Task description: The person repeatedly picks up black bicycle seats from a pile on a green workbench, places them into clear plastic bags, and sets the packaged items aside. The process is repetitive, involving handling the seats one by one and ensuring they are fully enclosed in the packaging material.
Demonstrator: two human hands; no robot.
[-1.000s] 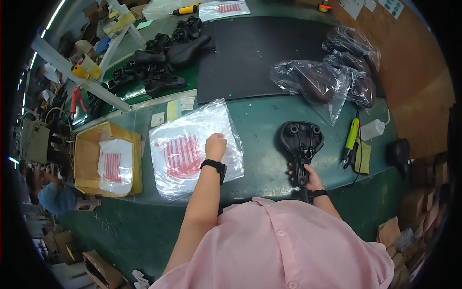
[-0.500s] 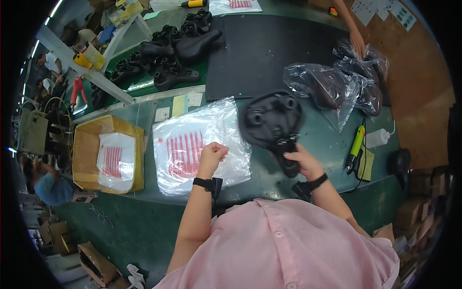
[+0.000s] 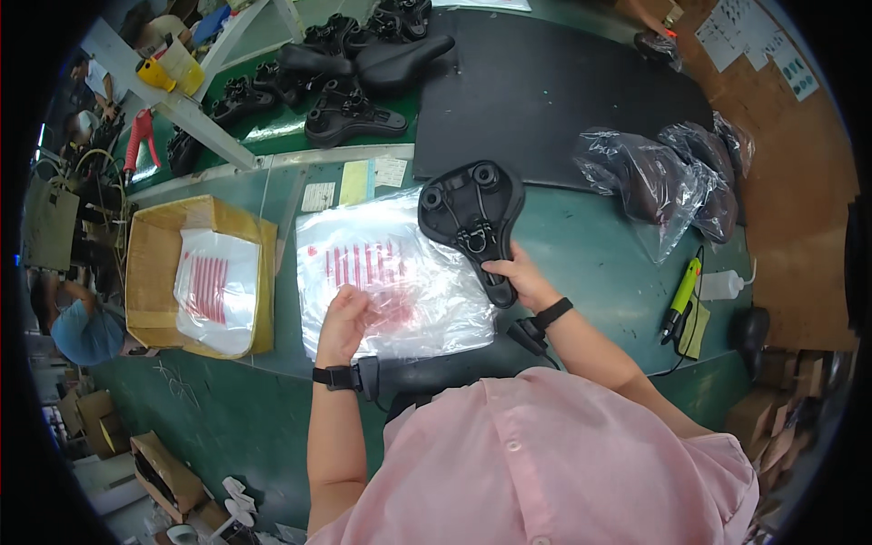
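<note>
My right hand [image 3: 527,280] grips a black bicycle saddle [image 3: 468,204] by its narrow nose. The saddle's underside faces up, showing two round springs or bumpers and a metal clamp, and its wide end points away from me. It hangs over the right edge of a stack of clear plastic bags [image 3: 318,272] with red printing. Over the near part of that stack is my left hand [image 3: 343,320], with its fingers curled closed. Whatever those fingers hold, if anything, is hidden.
A yellow box [image 3: 266,291] holding more bags stands at left. Several black saddles [image 3: 400,65] lie beyond a black mat [image 3: 563,100]. Bagged saddles [image 3: 654,186], a green power screwdriver [image 3: 681,295] and a white bottle [image 3: 720,285] are at right. A co-worker's hand [image 3: 656,27] shows far right.
The saddle has moved left over the bags' edge. My left hand has drawn left and nearer to me. The co-worker's hand has left the bagged saddles and moved farther back.
</note>
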